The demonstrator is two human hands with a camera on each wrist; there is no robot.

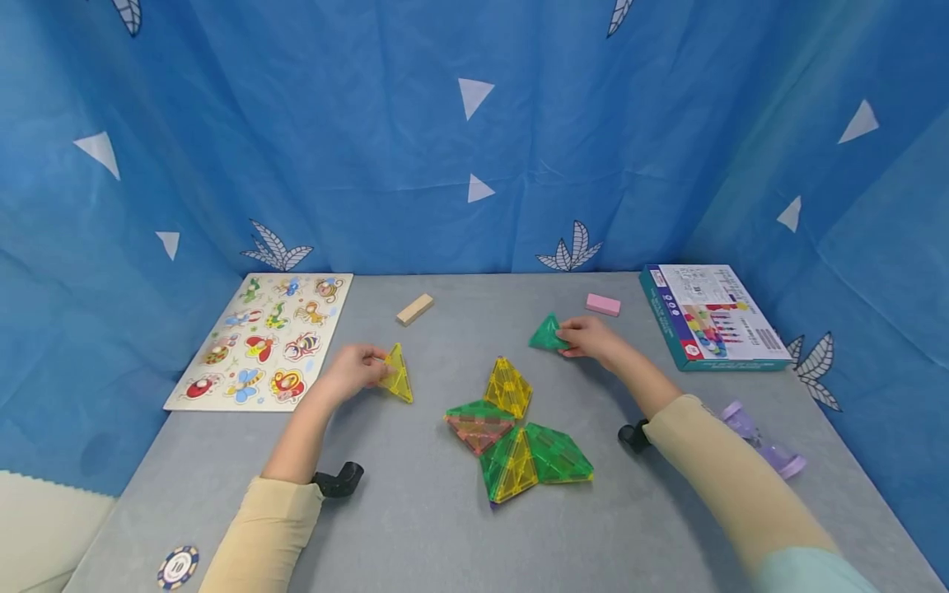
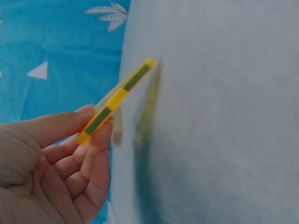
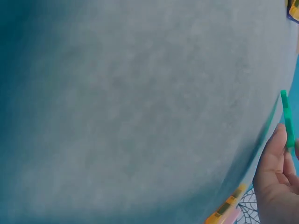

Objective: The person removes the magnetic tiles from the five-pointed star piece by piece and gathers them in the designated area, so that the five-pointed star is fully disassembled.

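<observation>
My left hand (image 1: 354, 372) pinches a translucent yellow triangular magnetic tile (image 1: 398, 375) between thumb and fingers, tilted on edge. Seen from the left wrist, that tile's narrow side (image 2: 114, 105) shows dark magnet strips. At the right, my right hand (image 1: 589, 339) grips a green triangular magnetic tile (image 1: 547, 333) near its edge; the right wrist view catches the green tile (image 3: 287, 119) side-on. Between the hands, several tiles lie on the table in a petal-like arrangement: a yellow one (image 1: 508, 387), a red-and-green pair (image 1: 480, 428), a green-and-yellow pair (image 1: 508, 468) and a green one (image 1: 558, 455).
An insect puzzle board (image 1: 259, 346) lies at the left. Behind the tiles are a wooden block (image 1: 415, 309) and a pink block (image 1: 604, 305). A boxed toy set (image 1: 715, 317) and a purple hourglass-shaped object (image 1: 764, 441) are at the right, a poker chip (image 1: 178, 567) front left.
</observation>
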